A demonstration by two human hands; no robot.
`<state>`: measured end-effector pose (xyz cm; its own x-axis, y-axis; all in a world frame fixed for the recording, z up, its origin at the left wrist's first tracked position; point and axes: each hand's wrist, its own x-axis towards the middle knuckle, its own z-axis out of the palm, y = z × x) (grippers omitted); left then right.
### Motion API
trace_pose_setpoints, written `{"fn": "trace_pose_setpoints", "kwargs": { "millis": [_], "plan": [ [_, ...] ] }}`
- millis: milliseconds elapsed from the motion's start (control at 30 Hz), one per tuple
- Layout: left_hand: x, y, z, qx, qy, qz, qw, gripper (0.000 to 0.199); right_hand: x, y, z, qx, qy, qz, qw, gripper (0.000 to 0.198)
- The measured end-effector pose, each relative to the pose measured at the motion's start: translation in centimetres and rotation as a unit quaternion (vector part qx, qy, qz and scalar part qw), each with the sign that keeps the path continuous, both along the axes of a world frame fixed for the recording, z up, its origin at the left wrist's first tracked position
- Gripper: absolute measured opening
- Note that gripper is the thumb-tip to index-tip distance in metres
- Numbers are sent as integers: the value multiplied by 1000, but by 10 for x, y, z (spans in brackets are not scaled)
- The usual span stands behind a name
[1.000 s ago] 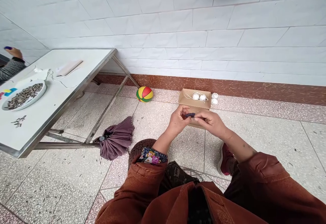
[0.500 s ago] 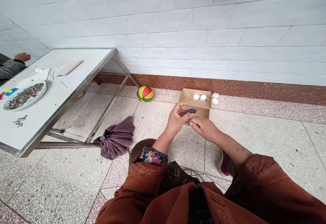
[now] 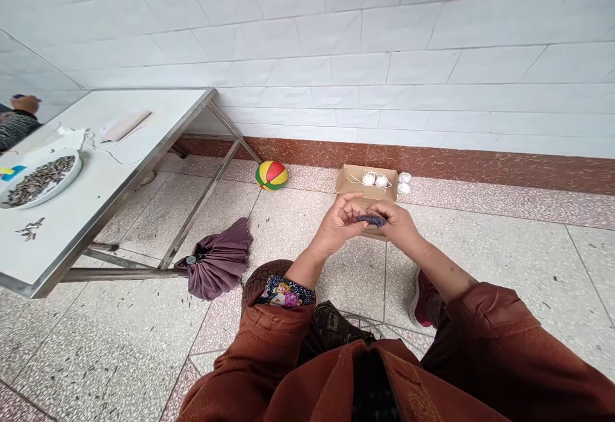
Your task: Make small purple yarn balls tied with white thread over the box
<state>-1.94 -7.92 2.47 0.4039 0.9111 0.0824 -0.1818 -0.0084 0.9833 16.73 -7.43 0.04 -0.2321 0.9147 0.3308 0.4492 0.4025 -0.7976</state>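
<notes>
navy bundle point(image 3: 373, 220) between both hands point(image 3: 336, 225) point(image 3: 400, 226)

Tiled wall point(image 3: 307, 38) and speckled floor point(image 3: 480, 268) show an indoor room

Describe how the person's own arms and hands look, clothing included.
On the left is a rust-brown, suede-like jacket sleeve, with a dark, flower-printed fabric cuff showing beyond it. On the right, a matching rust-brown sleeve ends higher, leaving the right forearm bare. The left hand and right hand are ungloved.
</notes>
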Motion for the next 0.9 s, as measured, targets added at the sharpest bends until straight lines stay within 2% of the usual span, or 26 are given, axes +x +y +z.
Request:
{"fn": "trace_pose_setpoints", "kwargs": {
  "millis": [133,200,267,433,533,633,767,900],
  "plan": [
    [-1,6,-8,11,42,102,994,58,-13,-17,-3,-3,-62,74,995,18],
    [-1,8,-13,33,89,138,986,56,-14,-23,4,15,-68,122,990,19],
    [-1,7,-15,56,133,145,979,55,-9,-24,15,34,-49,133,989,18],
    [2,0,-11,88,145,62,984,54,9,-7,29,35,6,36,999,16],
    [3,-3,-4,64,91,-4,994,56,12,3,20,16,22,0,1000,18],
    [3,-3,1,26,27,-12,999,58,6,4,4,-28,10,27,999,20],
    [0,2,-3,2,9,49,999,53,-7,-8,-10,-43,-36,56,997,21],
    [-2,6,-12,30,83,149,985,38,-14,-18,-5,-11,-68,121,990,24]
  ]
}}
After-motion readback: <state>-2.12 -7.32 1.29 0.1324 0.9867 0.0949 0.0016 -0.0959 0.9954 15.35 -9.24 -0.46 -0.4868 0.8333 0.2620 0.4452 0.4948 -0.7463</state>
